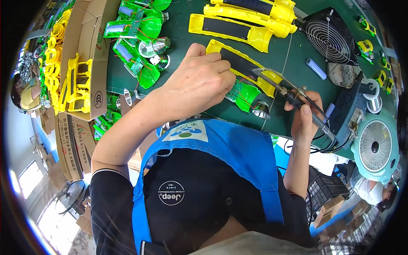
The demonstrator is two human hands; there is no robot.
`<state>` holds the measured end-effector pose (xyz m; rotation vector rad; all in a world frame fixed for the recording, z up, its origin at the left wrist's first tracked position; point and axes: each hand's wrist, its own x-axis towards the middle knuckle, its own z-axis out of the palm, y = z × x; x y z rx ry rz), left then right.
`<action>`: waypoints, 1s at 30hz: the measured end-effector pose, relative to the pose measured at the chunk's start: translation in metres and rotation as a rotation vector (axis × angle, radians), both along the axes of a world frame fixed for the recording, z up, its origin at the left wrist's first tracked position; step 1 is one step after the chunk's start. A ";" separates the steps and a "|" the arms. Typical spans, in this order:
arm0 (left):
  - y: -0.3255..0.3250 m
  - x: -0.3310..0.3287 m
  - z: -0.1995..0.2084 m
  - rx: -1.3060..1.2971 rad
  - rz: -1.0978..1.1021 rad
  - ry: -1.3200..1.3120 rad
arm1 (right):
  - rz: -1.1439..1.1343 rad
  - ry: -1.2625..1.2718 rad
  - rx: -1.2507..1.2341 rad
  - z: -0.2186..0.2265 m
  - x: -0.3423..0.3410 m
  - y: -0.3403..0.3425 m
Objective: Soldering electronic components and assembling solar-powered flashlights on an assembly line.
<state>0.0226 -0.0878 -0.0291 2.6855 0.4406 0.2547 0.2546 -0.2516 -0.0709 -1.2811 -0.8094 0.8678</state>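
My left hand (204,78) is closed, its fingers curled over the near end of a yellow plastic shell (268,87) with a black strip. What the fingers pinch is hidden beneath them. Just below them lies a green half-shell (247,95) with a small circuit board, thin wires and a silver reflector cup (260,111). In my right hand (304,114) is a soldering iron (293,97) with a thin metal tube clamped along it. The iron's front end points left, over the black strip of the yellow shell, towards my left hand.
More yellow shells (231,32) lie at the back. Green half-shells (136,32) with blue cells are at left, beside a cardboard box (87,51) with yellow frames. At right are a black fan (329,36), a loose blue cell (316,69), a solder spool (374,103) and a turquoise fan (375,144).
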 end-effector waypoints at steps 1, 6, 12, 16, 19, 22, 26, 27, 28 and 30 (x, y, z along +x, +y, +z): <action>0.000 0.002 0.004 0.014 -0.002 0.013 | -0.008 -0.007 0.019 0.002 0.000 0.001; 0.022 0.003 0.017 -0.188 -0.010 -0.089 | -0.043 -0.259 0.219 0.012 -0.001 0.020; 0.045 0.026 -0.003 0.180 0.003 0.001 | 0.141 -0.380 0.371 -0.003 0.003 0.069; 0.042 0.003 -0.002 0.410 -0.063 -0.263 | 0.144 -0.681 0.296 -0.022 0.010 0.088; 0.017 -0.038 0.025 0.212 -0.126 -0.105 | 0.176 -0.808 0.310 -0.027 0.014 0.096; -0.001 -0.049 -0.007 0.260 -0.070 0.016 | 0.129 -0.935 0.295 -0.033 0.014 0.089; -0.008 -0.084 0.008 0.058 0.098 -0.289 | 0.160 -0.773 0.380 -0.051 0.032 0.053; 0.002 -0.093 0.018 0.035 0.144 -0.363 | 0.191 -0.737 0.418 -0.055 0.042 0.038; 0.010 -0.096 0.035 0.056 0.231 -0.379 | 0.135 -0.697 0.483 -0.068 0.050 0.030; 0.051 -0.077 0.062 -0.058 0.326 -0.413 | 0.077 -0.626 0.418 -0.061 0.039 0.015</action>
